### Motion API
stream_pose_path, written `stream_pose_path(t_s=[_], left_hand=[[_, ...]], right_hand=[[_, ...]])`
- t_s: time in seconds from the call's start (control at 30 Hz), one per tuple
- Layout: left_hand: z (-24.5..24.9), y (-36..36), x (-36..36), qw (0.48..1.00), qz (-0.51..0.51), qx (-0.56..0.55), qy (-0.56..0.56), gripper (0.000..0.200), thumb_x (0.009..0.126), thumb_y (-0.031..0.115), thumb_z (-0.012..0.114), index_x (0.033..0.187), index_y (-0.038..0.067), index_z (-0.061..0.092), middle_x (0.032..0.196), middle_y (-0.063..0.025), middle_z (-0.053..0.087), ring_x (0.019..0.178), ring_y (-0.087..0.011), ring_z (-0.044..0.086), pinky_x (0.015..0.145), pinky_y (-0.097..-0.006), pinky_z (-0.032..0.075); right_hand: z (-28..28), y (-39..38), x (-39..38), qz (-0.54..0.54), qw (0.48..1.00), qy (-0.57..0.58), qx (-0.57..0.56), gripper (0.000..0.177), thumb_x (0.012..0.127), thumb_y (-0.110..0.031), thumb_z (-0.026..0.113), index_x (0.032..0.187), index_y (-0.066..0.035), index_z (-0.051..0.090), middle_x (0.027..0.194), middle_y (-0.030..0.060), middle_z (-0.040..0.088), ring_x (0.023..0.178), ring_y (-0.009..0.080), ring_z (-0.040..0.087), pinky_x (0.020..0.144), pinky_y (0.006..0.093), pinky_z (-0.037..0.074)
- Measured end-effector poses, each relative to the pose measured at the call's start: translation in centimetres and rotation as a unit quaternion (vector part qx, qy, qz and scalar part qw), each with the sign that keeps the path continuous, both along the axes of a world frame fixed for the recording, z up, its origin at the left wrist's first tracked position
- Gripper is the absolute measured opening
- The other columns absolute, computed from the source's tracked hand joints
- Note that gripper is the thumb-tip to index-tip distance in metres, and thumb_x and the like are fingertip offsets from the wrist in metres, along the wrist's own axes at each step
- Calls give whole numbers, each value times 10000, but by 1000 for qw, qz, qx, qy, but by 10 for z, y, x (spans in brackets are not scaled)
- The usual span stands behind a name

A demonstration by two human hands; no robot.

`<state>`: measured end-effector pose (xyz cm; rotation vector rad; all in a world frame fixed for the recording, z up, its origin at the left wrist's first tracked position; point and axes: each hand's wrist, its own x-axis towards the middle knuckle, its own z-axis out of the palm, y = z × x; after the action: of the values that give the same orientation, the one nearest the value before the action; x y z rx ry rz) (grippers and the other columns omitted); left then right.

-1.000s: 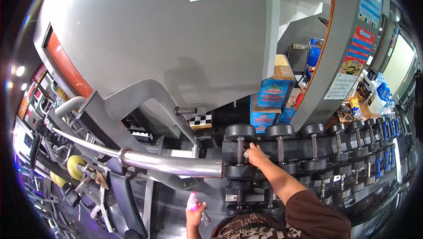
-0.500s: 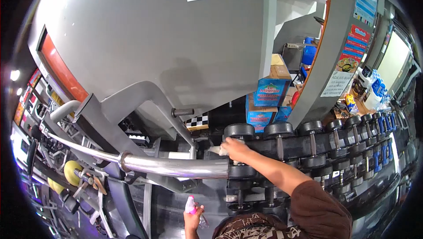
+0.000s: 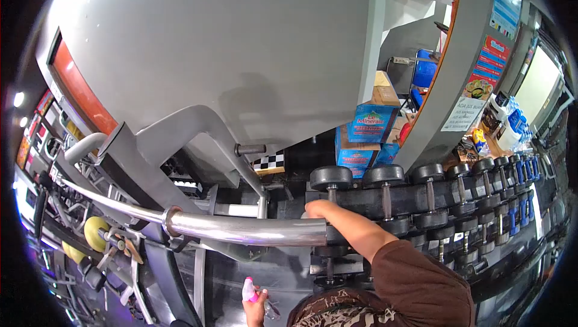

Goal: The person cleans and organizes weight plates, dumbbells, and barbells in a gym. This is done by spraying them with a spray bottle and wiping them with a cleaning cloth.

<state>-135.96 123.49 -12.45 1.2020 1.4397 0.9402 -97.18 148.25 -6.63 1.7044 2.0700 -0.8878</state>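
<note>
At the bottom of the view, my left hand [image 3: 255,310] is wrapped round a spray bottle [image 3: 249,291] with a pink and white head and a clear body. My right arm reaches forward to the left end of the dumbbell rack. My right hand [image 3: 316,208] is beside the first black dumbbell [image 3: 331,177], just above the end of a thick chrome bar [image 3: 253,231]. The fingers are mostly hidden. A bit of something pale shows at their left edge, too small to make out.
More black dumbbells [image 3: 429,197] line the rack to the right, with blue ones [image 3: 525,208] at its far end. Blue and brown boxes [image 3: 368,121] are stacked behind it. A grey machine frame [image 3: 180,123] and gym equipment stand at the left.
My right hand has moved lower beside the first dumbbell, and the pale cloth it held is now mostly hidden. My left hand and the bottle sit slightly lower and further left.
</note>
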Motion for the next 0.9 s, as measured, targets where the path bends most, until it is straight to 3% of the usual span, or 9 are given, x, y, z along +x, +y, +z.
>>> stream_pose_path(t_s=[0.03,0.13,0.17,0.3,0.47,0.57,0.7,0.8,0.9], left_hand=[[-15,1,-10,998,-38,15,37,754,913,355,711,1514,67,359,1498,-137,465,1292,-331,528,1060,-530,449],[38,12,23,989,86,-34,-117,394,839,-5,740,1187,-58,563,830,-39,611,756,-116,616,692,-325,579],[46,19,28,991,83,-38,-101,379,840,-2,741,1172,-56,567,830,-37,610,754,-119,616,689,-327,580],[69,42,47,996,57,-27,-65,320,842,26,750,1107,-42,585,799,-29,620,739,-129,627,698,-309,556],[86,41,57,999,34,-10,-38,319,843,55,758,1101,-34,594,788,-26,641,738,-132,637,712,-297,517],[85,33,64,999,19,-6,-50,334,837,48,770,1112,-35,600,798,-22,635,745,-130,631,714,-301,525],[84,20,77,994,-2,-32,-106,348,827,12,774,1128,-36,605,825,-24,634,749,-133,628,709,-327,562],[84,11,91,988,-25,-63,-138,329,822,19,782,1099,-26,610,821,-21,635,747,-131,630,710,-321,559],[77,9,105,987,-70,-86,-115,308,817,40,792,1066,-13,620,805,-16,641,748,-123,633,712,-309,547]], right_hand=[[12,0,2,-19,999,9,-31,290,680,-113,723,944,-1,765,1063,241,712,1004,353,700,831,441,575],[3,5,5,-134,975,80,156,351,798,-100,663,1125,26,692,1191,251,662,1089,382,664,885,450,559],[8,1,5,-173,953,102,225,386,830,-98,646,1191,37,662,1245,256,641,1130,388,650,901,446,557],[-56,-28,1,18,934,-99,342,427,855,-133,645,1255,19,631,1375,297,534,1203,408,603,929,433,553],[-53,-8,4,-39,994,11,97,342,826,-217,673,1156,-156,741,1064,223,710,989,388,696,842,468,569],[-37,8,7,144,989,-25,31,299,794,-156,630,1054,-101,769,1075,237,711,988,371,701,820,452,572],[-8,-3,23,-47,995,79,27,318,733,-177,647,994,-42,770,1096,235,706,1000,355,705,816,433,562],[0,-28,56,-145,943,281,107,318,726,-138,696,997,26,725,1034,228,721,955,332,707,847,416,536],[38,-84,95,-341,765,528,138,352,740,-29,736,1087,10,693,1039,129,738,981,259,700,864,385,525]])
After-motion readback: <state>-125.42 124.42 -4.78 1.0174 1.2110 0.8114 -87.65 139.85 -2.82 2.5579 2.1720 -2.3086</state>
